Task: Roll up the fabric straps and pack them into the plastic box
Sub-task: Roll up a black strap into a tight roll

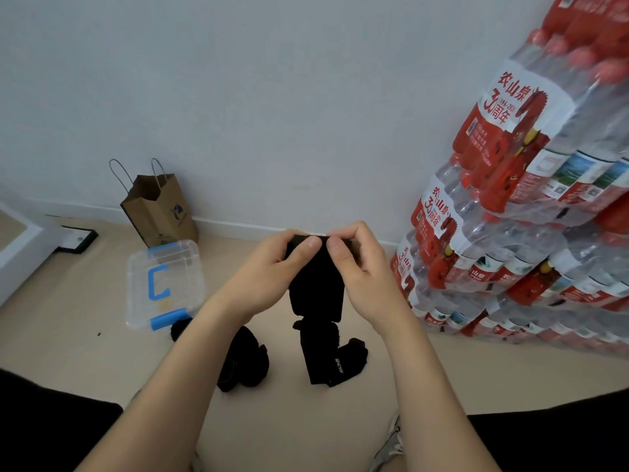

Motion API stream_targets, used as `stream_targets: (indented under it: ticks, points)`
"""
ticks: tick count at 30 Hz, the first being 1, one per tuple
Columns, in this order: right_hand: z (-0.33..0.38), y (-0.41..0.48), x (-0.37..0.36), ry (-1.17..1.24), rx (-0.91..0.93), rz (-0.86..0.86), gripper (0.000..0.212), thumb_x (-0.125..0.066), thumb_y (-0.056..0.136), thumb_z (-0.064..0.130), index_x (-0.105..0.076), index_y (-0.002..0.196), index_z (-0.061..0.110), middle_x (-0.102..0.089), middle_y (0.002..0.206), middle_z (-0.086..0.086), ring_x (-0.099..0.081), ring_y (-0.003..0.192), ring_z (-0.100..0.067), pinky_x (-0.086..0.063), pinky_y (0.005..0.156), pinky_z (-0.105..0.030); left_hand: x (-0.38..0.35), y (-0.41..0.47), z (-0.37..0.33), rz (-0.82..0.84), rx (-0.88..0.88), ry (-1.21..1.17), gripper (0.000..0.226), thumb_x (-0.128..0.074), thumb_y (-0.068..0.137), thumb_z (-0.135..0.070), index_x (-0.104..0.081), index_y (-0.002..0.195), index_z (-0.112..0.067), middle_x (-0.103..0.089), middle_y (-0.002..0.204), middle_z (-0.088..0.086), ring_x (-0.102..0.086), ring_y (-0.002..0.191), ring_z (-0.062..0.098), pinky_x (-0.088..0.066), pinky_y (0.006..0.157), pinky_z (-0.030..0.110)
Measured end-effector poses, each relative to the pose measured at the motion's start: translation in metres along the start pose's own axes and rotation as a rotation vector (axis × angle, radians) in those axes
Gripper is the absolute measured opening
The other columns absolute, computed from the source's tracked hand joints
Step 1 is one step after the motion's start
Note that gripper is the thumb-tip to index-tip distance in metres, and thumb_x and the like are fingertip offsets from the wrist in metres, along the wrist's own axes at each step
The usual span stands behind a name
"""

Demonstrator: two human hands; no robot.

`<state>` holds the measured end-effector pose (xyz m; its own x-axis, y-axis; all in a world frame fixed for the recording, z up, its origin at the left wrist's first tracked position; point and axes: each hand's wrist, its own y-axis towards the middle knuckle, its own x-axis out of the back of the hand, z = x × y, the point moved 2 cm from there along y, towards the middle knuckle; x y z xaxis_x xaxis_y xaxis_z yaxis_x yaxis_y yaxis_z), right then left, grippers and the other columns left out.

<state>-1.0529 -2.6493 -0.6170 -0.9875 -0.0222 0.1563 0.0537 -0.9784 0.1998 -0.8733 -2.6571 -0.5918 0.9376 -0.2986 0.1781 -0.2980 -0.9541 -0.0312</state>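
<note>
My left hand [272, 270] and my right hand [360, 264] both pinch the top end of a black fabric strap [318, 294], held up in the air; the rest of it hangs down between my wrists to the floor. Its lower part [323, 356] lies on the floor with a small white logo on it. More black straps [243, 361] lie bunched on the floor under my left forearm. The clear plastic box [136, 301] with blue latches and a blue handle sits closed on the floor to the left.
A brown paper bag [160, 209] stands against the white wall behind the box. Stacked shrink-wrapped packs of water bottles [531, 216] rise at the right. A dark flat frame [76, 240] lies at the left by a white ledge. My dark-clothed knees fill the bottom corners.
</note>
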Motion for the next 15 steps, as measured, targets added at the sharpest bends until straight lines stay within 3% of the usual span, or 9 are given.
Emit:
stream_targets:
  ticks: [3,6,8,12,15]
  points:
    - [0.002,-0.003,0.002,0.178,-0.032,0.000,0.021,-0.074,0.097,0.028,-0.072,0.117,0.019,-0.076,0.111,-0.012,-0.074,0.108,-0.028,-0.063,0.093,-0.039,0.004,-0.001,0.001,0.013,-0.023,-0.051,0.024,-0.059,0.110,-0.021,-0.065,0.130,-0.010,-0.071,0.117,0.025,-0.074,0.104,0.035,-0.058,0.100,0.061]
    - [0.008,-0.002,0.006,0.142,-0.062,-0.025,0.031,-0.066,0.101,0.045,-0.079,0.112,0.019,-0.080,0.104,-0.002,-0.077,0.102,-0.018,-0.062,0.085,-0.030,0.003,-0.002,0.002,0.047,-0.060,-0.084,0.028,-0.064,0.106,-0.005,-0.061,0.133,-0.011,-0.069,0.120,0.025,-0.071,0.103,0.031,-0.057,0.102,0.051]
    - [0.009,0.001,0.010,0.052,-0.036,-0.055,0.025,-0.069,0.100,0.042,-0.082,0.110,0.024,-0.082,0.102,0.003,-0.078,0.100,-0.014,-0.062,0.084,-0.030,0.002,-0.001,0.004,0.037,-0.073,-0.100,0.034,-0.067,0.102,0.002,-0.060,0.133,-0.009,-0.069,0.121,0.022,-0.069,0.099,0.022,-0.058,0.100,0.049]
    - [0.008,0.001,0.017,0.098,-0.008,-0.028,0.021,-0.079,0.094,0.021,-0.082,0.115,0.025,-0.083,0.107,0.000,-0.079,0.103,-0.019,-0.062,0.087,-0.027,0.002,0.001,0.010,0.038,-0.051,-0.100,0.029,-0.069,0.104,-0.014,-0.064,0.132,-0.009,-0.072,0.122,0.018,-0.076,0.107,0.027,-0.060,0.102,0.050]
    - [0.006,-0.001,0.019,0.171,-0.020,-0.008,0.025,-0.080,0.093,0.017,-0.082,0.117,0.024,-0.082,0.108,-0.004,-0.078,0.105,-0.019,-0.061,0.089,-0.028,0.000,0.002,0.011,0.060,-0.051,-0.062,0.025,-0.067,0.105,-0.017,-0.066,0.128,-0.009,-0.074,0.112,0.019,-0.076,0.098,0.042,-0.065,0.084,0.058]
